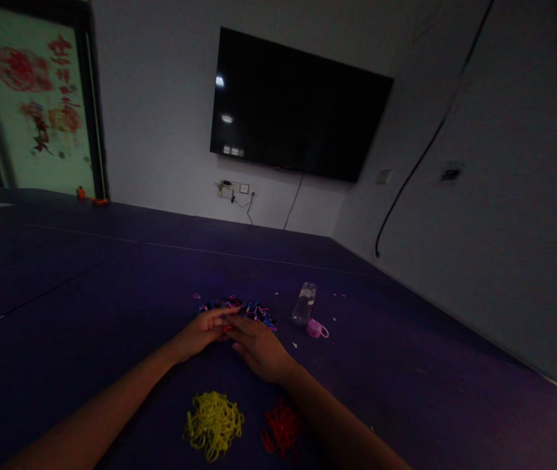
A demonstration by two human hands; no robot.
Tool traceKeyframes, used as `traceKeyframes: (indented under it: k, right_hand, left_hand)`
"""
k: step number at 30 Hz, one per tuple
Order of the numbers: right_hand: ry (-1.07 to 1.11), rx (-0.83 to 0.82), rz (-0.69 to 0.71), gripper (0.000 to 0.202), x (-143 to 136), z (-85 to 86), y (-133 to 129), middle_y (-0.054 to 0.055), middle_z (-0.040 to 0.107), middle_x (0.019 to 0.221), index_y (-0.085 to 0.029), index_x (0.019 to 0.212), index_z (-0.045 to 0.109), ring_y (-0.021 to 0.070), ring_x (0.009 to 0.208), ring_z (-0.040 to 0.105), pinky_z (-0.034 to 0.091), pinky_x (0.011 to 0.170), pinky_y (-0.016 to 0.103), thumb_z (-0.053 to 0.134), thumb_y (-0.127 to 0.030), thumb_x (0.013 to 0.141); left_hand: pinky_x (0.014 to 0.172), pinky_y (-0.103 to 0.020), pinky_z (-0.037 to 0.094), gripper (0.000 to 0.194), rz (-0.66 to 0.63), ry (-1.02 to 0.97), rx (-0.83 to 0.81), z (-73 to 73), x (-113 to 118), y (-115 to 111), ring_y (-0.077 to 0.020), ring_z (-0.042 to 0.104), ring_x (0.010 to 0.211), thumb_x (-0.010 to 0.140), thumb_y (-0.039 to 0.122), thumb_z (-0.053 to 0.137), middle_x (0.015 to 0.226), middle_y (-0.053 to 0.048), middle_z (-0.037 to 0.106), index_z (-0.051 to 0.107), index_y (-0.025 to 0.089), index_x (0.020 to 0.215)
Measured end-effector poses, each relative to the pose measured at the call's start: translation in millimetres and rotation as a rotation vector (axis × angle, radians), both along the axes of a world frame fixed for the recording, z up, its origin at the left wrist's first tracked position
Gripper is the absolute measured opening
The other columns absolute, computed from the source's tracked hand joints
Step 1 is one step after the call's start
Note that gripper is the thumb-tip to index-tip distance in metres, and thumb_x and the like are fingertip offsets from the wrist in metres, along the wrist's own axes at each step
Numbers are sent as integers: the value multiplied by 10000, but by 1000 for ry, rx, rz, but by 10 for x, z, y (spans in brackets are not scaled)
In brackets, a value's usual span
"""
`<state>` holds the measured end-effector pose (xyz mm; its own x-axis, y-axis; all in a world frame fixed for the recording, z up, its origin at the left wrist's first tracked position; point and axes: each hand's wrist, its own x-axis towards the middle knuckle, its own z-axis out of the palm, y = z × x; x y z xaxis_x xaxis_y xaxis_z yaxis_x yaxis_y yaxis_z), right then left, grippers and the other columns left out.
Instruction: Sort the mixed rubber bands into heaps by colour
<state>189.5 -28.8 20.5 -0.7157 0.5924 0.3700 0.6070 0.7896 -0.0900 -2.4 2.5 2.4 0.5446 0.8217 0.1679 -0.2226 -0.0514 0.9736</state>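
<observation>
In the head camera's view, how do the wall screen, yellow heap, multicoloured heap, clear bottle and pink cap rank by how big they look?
1. Wall screen
2. Yellow heap and multicoloured heap: unsure, as the second is partly covered
3. Clear bottle
4. Pink cap

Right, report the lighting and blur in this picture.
Head view: dim overall, with the red pile deep in shadow; head view: white glare on the television; head view: red markings on the door look smeared, while the yellow pile is fairly clear.
</observation>
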Motion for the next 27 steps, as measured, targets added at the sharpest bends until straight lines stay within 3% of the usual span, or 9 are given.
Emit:
traceKeyframes:
  k: [12,20,27]
  right_hand:
    - [-28,-2,-24,364,-16,1,0,49,409,1387,-228,1262,480,192,1247,378,338,1015,371,407,-252,906]
    - [-28,-13,-31,401,-2,-32,21,32,368,1419,-235,1312,430,195,1270,352,322,1035,377,385,-251,914]
    - [-48,-16,-30,443,16,-46,33,48,346,1431,-225,1358,367,199,1286,337,303,1049,392,372,-272,918]
  left_hand:
    - [970,-401,406,568,-8,-47,-34,-35,1,33,-245,574,1095,700,138,662,1181,-123,623,506,184,1245]
    - [944,-411,433,515,46,-38,-29,-36,10,29,-259,586,1075,737,250,677,1164,-136,631,527,172,1223]
    - [960,-416,420,593,71,-56,-84,-33,2,32,-268,612,1030,682,301,751,1095,-132,668,536,173,1219]
